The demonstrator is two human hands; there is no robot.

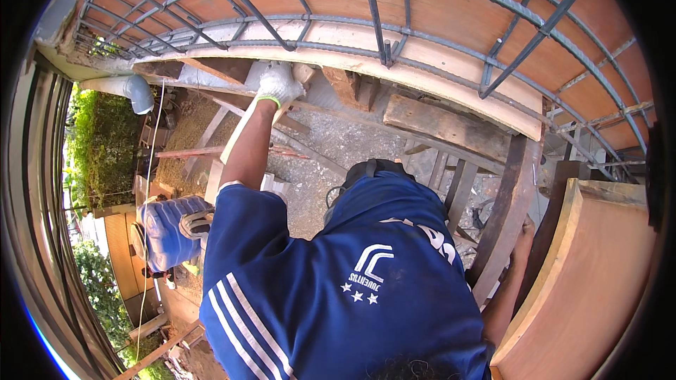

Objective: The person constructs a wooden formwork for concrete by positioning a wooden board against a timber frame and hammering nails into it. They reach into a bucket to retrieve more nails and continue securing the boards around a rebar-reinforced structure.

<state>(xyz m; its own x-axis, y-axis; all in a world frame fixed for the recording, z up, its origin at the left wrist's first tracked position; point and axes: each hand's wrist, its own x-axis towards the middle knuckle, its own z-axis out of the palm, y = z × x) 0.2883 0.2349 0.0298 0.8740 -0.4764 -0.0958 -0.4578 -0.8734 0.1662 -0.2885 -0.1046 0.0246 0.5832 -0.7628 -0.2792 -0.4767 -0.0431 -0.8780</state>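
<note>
My left hand (276, 83), in a white knit glove with a green cuff, is stretched forward under the lower edge of the wooden form panel (451, 88). Its fingers look curled round a piece of light lumber (239, 134) that runs down beneath my forearm; the fingertips are hidden. A short wood block (303, 73) sits right beside the glove. Low on the right, my right hand (527, 228) grips the edge of a dark wooden post (505, 204), most of its fingers behind the wood. A rebar cage (394, 28) crosses over the form panel above both hands.
Thick, worn timber (447, 127) lies under the panel. To the right stands a tall plywood form (598, 260). Gravelly ground (310, 162) with loose boards lies far below. A thin cord (151, 190) hangs at left, near a grey pipe elbow (139, 93) and a ribbed blue object (169, 232).
</note>
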